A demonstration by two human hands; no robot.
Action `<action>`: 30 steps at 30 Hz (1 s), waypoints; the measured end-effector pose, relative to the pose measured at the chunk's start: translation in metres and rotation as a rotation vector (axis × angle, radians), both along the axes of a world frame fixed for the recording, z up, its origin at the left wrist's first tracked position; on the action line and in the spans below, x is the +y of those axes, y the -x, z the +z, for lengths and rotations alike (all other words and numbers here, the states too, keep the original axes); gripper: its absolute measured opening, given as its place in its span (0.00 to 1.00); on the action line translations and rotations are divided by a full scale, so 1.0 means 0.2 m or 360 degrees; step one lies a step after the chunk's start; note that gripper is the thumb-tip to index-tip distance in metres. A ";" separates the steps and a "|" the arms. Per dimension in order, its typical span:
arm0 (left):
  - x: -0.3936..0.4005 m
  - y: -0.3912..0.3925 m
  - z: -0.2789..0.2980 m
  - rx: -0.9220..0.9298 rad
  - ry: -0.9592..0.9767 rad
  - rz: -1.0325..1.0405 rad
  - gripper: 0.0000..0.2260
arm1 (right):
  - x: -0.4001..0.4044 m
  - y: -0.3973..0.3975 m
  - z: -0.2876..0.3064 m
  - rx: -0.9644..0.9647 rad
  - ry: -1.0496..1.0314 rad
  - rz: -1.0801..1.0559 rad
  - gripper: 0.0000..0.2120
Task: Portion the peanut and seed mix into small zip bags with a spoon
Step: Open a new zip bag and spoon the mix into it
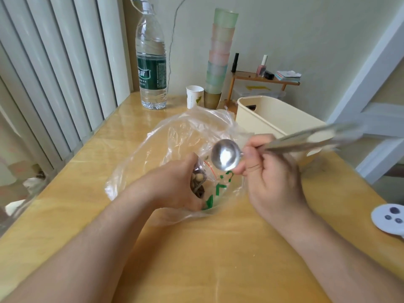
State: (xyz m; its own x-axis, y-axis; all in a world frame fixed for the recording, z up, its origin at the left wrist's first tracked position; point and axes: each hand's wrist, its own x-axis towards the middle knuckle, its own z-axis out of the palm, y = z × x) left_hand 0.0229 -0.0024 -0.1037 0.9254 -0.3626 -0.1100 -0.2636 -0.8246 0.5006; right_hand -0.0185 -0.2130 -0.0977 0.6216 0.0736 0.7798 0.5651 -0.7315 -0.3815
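Where the yellow wooden table (pixel 91 171) meets the pale wall, a tall clear water bottle (pixel 151 62) stands near a white paper cup (pixel 194 96) and a high stack of soft-colored cups (pixel 219 55), with a cream plastic bin (pixel 273 115) to the right. On the table lies a big, thin, crinkly clear bag (pixel 175 136) with green marks. Over it, the left hand (pixel 175 184) curls around a small zip bag (pixel 200 182), and brown seeds and round pale peanuts show inside it. Just beside and a bit above that bag, the right hand (pixel 269 173) pinches a shiny metal spoon (pixel 226 154) close to its round bowl. The bowl looks bare and bright. The long handle sticks out to the right and looks blurry
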 end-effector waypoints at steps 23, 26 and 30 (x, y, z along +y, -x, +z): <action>0.05 -0.03 0.00 -0.0141 -0.0065 0.0100 0.23 | -0.02 0.05 -0.01 0.0561 -0.0042 -0.0014 0.09; 0.04 -0.03 -0.01 -0.0097 0.0066 0.0190 0.09 | -0.01 0.04 -0.01 0.0693 -0.0110 -0.0044 0.12; 0.02 -0.03 -0.01 0.0097 0.0471 0.0382 0.05 | -0.03 0.02 -0.01 0.0875 -0.0097 -0.0052 0.12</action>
